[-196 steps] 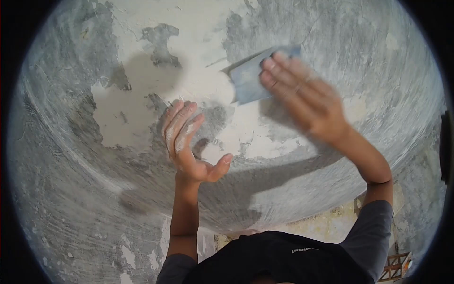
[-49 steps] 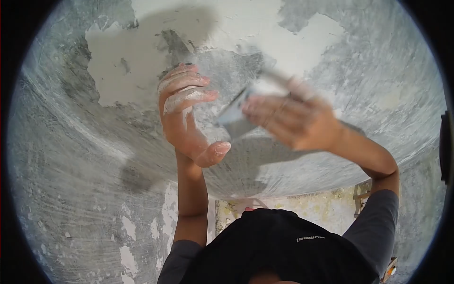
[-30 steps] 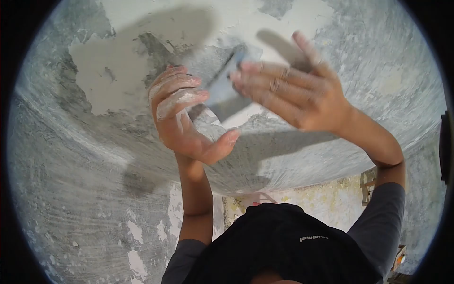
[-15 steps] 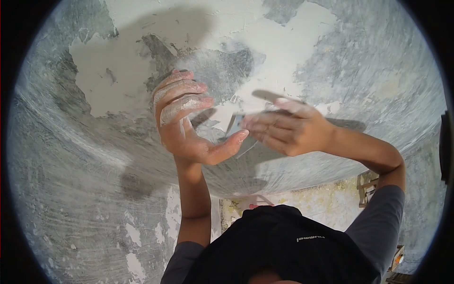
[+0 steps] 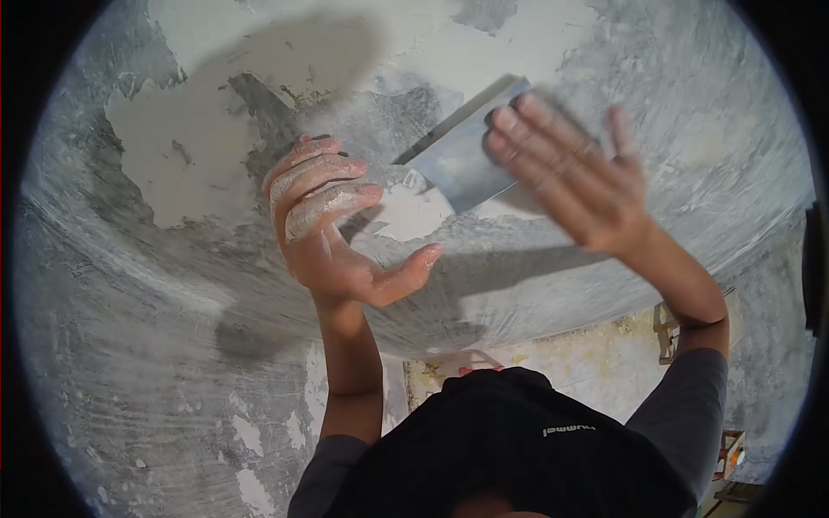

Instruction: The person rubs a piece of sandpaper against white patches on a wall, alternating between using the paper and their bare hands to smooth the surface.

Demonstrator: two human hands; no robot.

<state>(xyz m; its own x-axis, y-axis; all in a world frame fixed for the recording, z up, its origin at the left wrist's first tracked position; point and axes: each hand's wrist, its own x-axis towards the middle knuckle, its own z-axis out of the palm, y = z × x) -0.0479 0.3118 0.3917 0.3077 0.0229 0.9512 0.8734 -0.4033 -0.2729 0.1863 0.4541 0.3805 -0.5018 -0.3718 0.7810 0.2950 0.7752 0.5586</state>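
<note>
My right hand (image 5: pixel 574 181) is at a flat rectangular grey putty blade (image 5: pixel 466 164), its fingers stretched along the near face. One finger sticks out to the right, and the part of the hand behind the blade is hidden. The blade lies tilted close to a patchy grey and white plastered surface (image 5: pixel 190 173). To its left, my left hand (image 5: pixel 332 216) is raised with fingers bent and thumb held apart in a C shape. White putty coats those fingers, and no tool shows in them. Between the left thumb and the blade is a white putty patch (image 5: pixel 410 207).
A black cap (image 5: pixel 509 440) fills the lower middle. Scraped grey wall (image 5: pixel 173 406) with white spots curves down the left side. Behind the right arm are a stained pale wall (image 5: pixel 561 350) and wooden frame pieces (image 5: pixel 667 332). Hand shadows fall across the plaster.
My right hand has swung up and to the right, turning the blade from nearly edge-on to broad face showing. My left hand has shifted slightly left, its shape unchanged.
</note>
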